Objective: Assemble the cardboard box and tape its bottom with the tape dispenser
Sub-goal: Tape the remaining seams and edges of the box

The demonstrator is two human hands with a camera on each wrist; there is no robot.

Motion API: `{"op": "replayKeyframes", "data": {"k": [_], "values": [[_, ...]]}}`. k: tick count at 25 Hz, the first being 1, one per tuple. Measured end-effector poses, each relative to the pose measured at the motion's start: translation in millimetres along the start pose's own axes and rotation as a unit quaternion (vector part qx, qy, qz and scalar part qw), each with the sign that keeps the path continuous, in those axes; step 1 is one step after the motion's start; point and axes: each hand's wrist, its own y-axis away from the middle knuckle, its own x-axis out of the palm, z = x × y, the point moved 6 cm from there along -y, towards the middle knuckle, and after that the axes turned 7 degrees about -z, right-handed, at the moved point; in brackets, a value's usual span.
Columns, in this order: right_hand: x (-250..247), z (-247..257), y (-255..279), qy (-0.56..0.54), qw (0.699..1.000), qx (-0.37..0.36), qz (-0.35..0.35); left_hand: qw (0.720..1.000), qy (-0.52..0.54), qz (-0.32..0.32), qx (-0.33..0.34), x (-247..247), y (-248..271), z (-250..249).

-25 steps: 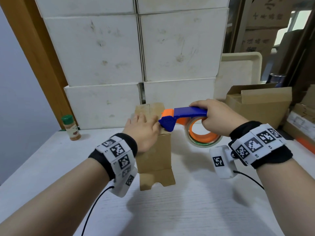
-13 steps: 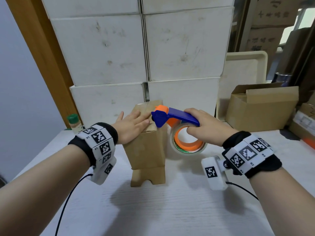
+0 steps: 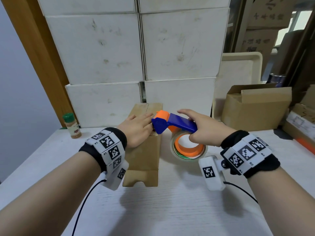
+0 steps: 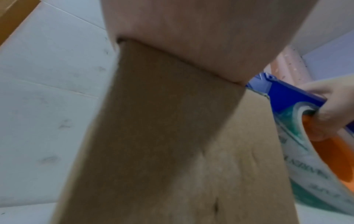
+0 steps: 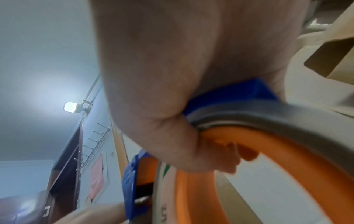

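A small brown cardboard box (image 3: 144, 155) stands upright on the white table (image 3: 170, 210), its closed flaps facing up and loose flaps at the table. My left hand (image 3: 136, 128) lies flat on the box's top with straight fingers; the left wrist view shows the palm (image 4: 201, 37) pressed on the box (image 4: 162, 144). My right hand (image 3: 202, 128) grips the blue handle of the blue and orange tape dispenser (image 3: 172, 123), thumb hooked into the tape roll (image 3: 188, 149). The dispenser's head sits at the box's top right edge beside my left fingertips. The right wrist view shows the handle (image 5: 233, 94) in my fist.
White boxes (image 3: 136, 57) are stacked close behind the cardboard box. A green-capped spice jar (image 3: 71, 126) stands at the back left. An open brown carton (image 3: 255, 108) and a beige tray (image 3: 242, 72) are at the back right. Wrist cables trail over the near table.
The left hand has flattened and stayed on the box's top. The dispenser's head has moved left along the top toward the left fingers, and the view has shifted closer.
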Motion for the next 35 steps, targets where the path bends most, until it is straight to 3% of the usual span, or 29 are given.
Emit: {"op": "replayKeyframes", "data": {"k": [5, 15, 30, 35], "values": [[-6, 8, 5, -0.023, 0.999, -0.040, -0.015, 0.999, -0.034, 0.029, 0.004, 0, -1, 1], [-20, 9, 2, 0.071, 0.993, -0.082, -0.044, 0.995, -0.081, 0.055, -0.017, 5, -6, 3], [-10, -11, 3, 0.146, 0.987, -0.067, -0.015, 0.998, -0.024, 0.044, -0.040, -2, 0, -3], [-8, -26, 11, 0.097, 0.993, -0.065, -0.035, 0.998, -0.006, 0.053, -0.039, -3, 3, -4]]}}
